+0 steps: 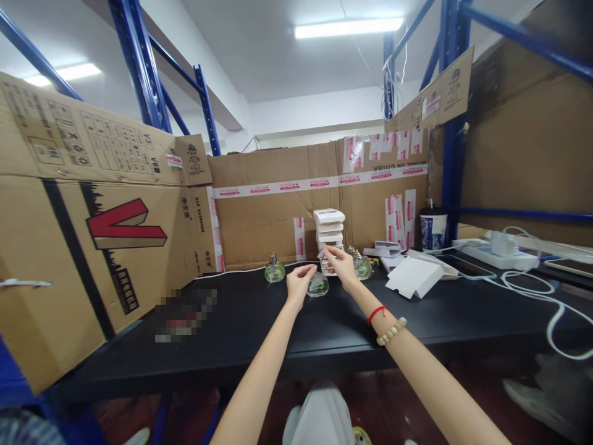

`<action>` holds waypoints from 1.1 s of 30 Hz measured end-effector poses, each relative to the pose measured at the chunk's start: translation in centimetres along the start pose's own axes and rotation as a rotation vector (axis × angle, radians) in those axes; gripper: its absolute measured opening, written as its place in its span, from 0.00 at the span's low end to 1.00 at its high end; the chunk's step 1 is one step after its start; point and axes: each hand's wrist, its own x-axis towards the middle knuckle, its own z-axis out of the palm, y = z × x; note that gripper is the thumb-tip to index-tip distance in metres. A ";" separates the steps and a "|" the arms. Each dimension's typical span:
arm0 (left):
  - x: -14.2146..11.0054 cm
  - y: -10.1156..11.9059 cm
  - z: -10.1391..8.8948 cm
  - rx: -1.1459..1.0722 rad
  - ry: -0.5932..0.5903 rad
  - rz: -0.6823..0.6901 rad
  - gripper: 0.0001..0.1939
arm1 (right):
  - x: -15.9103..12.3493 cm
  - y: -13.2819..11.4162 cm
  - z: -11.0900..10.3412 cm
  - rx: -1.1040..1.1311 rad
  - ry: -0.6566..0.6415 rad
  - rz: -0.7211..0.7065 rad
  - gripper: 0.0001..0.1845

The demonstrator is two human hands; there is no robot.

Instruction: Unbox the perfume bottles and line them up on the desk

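Bottle (317, 285) of clear glass sits on the black table (259, 334), just beside your left hand (298, 283), whose fingers curl loosely near it; whether they touch it you cannot tell. Your right hand (341, 264) pinches a small white piece by the stack of white boxes (328, 232). Two more bottles (275, 271) stand either side, cardboard wall (273, 210) behind.

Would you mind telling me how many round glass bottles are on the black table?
3. One bottle stands alone at left, one is at the left hand, one sits behind the right hand. Others may be hidden behind the hands or white boxes.
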 end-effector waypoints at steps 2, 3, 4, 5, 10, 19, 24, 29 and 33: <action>0.0 -0.1 -0.1 0.014 0.007 0.019 0.14 | 0.0 0.0 0.0 -0.001 0.001 -0.003 0.24; 0.0 -0.1 -0.1 0.019 0.012 0.026 0.14 | 0.0 0.0 0.0 -0.002 0.001 -0.004 0.24; 0.0 -0.1 -0.1 0.024 0.015 0.032 0.14 | 0.0 0.0 0.0 -0.003 0.000 -0.004 0.24; 0.0 -0.1 -0.1 0.025 0.018 0.035 0.13 | 0.0 0.0 0.0 -0.004 -0.001 -0.004 0.24; 0.0 -0.1 -0.1 0.009 0.022 0.037 0.14 | -0.1 -0.1 0.0 -0.012 -0.024 0.008 0.24; 0.2 -0.1 -0.2 0.010 0.033 0.014 0.17 | -0.3 0.1 0.3 -0.035 -0.134 0.026 0.23; 0.3 -0.1 -0.4 0.064 0.048 0.016 0.16 | -0.2 0.3 0.1 -0.047 -0.140 0.043 0.24; 0.3 -0.1 -0.3 0.122 0.049 0.035 0.13 | -0.1 0.4 0.1 -0.052 -0.118 0.072 0.23; 0.4 -0.1 -0.3 0.150 0.042 0.063 0.12 | -0.1 0.4 0.2 -0.055 -0.136 0.088 0.23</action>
